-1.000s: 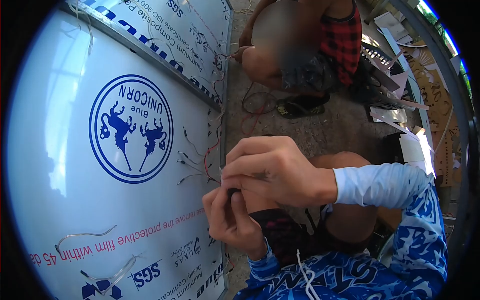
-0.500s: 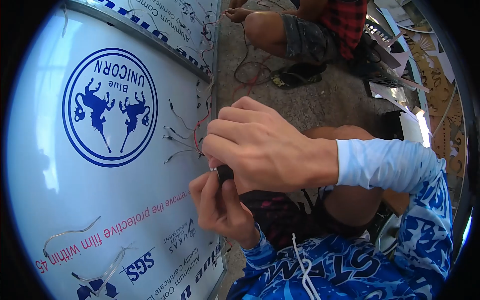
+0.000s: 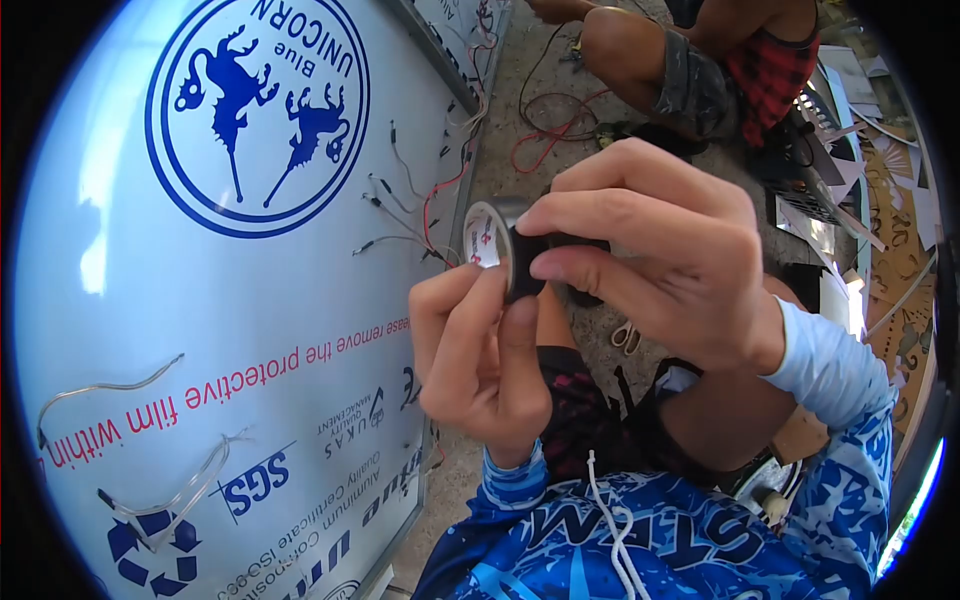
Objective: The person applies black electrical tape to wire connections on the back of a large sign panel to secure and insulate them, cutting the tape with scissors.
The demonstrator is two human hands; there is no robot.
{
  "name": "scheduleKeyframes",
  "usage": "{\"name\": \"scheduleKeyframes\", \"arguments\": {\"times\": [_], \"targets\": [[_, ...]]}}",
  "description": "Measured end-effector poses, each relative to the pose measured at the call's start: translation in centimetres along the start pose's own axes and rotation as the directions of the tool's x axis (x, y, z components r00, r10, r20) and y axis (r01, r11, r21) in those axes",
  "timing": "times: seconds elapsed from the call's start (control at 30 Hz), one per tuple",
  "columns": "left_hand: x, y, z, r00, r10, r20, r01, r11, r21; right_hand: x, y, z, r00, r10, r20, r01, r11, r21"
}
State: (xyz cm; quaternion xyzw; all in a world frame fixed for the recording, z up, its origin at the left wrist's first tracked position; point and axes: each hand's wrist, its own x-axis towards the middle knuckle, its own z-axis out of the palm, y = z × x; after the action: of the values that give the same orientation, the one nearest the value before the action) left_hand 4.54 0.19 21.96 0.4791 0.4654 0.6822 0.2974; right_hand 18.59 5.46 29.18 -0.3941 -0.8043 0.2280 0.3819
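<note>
A roll of black tape [image 3: 524,262] with a pale inner core is held up between both hands, near the panel's edge. My left hand [image 3: 475,365] grips the roll from below, its fingers at the core and the thumb on the black side. My right hand [image 3: 665,255] pinches the tape at the roll's right side, where a dark strip stretches out between thumb and fingers. Beyond the roll, thin wires with dark ends [image 3: 385,205] and a red wire [image 3: 437,195] lie over the panel's edge.
A large white printed panel [image 3: 270,300] fills the left side, with loose clear wires [image 3: 190,490] on it. A co-worker [image 3: 700,75] crouches at the top. Scissors [image 3: 627,338] lie on the floor. Cut scraps [image 3: 900,230] are at the right.
The hands have moved apart and the tape roll is turned, showing its core. My right hand has shifted right, drawing on the tape. The camera view has also shifted.
</note>
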Motion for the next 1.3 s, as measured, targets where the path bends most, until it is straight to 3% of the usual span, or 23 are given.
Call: {"name": "scheduleKeyframes", "arguments": {"times": [0.07,0.13,0.23,0.37,0.53,0.63,0.77,0.87,0.9,1.13,1.2,1.27,1.3], "targets": [[0.1,0.2,0.1,1.000,0.011,-0.009,-0.010,1.000,0.020,0.3,0.0,-0.2,0.999,-0.043,-0.012,0.043,0.999,-0.006],[0.2,0.4,0.3,1.000,0.027,-0.016,-0.027,0.999,0.027,0.4,0.3,-0.3,0.980,-0.196,-0.026,0.192,0.976,-0.106],[0.0,0.4,0.2,0.998,0.027,-0.064,-0.025,0.999,0.038,0.4,0.0,0.1,0.982,-0.184,-0.045,0.180,0.980,-0.090],[-0.2,0.6,-0.4,0.994,0.108,0.010,-0.109,0.986,0.129,0.5,-0.3,0.5,0.986,-0.163,-0.046,0.160,0.985,-0.067],[-1.0,1.2,-0.3,0.993,0.114,0.027,-0.117,0.980,0.162,0.0,0.0,0.7,0.953,-0.304,-0.014,0.286,0.911,-0.298],[-1.3,1.5,-0.7,0.993,0.054,0.102,-0.071,0.982,0.175,0.0,-0.2,0.6,0.952,-0.305,0.026,0.296,0.895,-0.334],[-1.2,1.1,-0.4,0.993,0.108,0.057,-0.115,0.985,0.126,0.2,-0.5,0.2,0.955,-0.279,0.103,0.297,0.901,-0.316],[-0.9,0.8,0.1,0.995,0.093,-0.034,-0.090,0.993,0.074,0.4,-0.4,0.2,0.973,-0.219,0.066,0.226,0.967,-0.119],[-0.9,0.8,0.2,0.993,0.057,-0.104,-0.054,0.998,0.029,0.5,-0.4,0.2,0.972,-0.224,0.071,0.231,0.967,-0.113],[-0.4,1.1,0.2,0.986,0.130,-0.101,-0.121,0.988,0.093,0.7,-0.7,0.2,0.951,-0.308,0.042,0.310,0.936,-0.169],[-0.6,1.5,-0.3,0.988,0.154,0.023,-0.155,0.976,0.151,0.7,-0.5,0.3,0.957,-0.290,0.025,0.289,0.937,-0.195],[-0.6,1.6,-0.5,0.986,0.160,0.051,-0.167,0.972,0.169,0.7,0.3,0.3,0.914,-0.406,0.010,0.392,0.877,-0.277],[-0.7,1.6,-0.5,0.980,0.180,0.081,-0.192,0.963,0.186,0.6,0.1,0.2,0.920,-0.392,0.017,0.381,0.883,-0.274]]}}
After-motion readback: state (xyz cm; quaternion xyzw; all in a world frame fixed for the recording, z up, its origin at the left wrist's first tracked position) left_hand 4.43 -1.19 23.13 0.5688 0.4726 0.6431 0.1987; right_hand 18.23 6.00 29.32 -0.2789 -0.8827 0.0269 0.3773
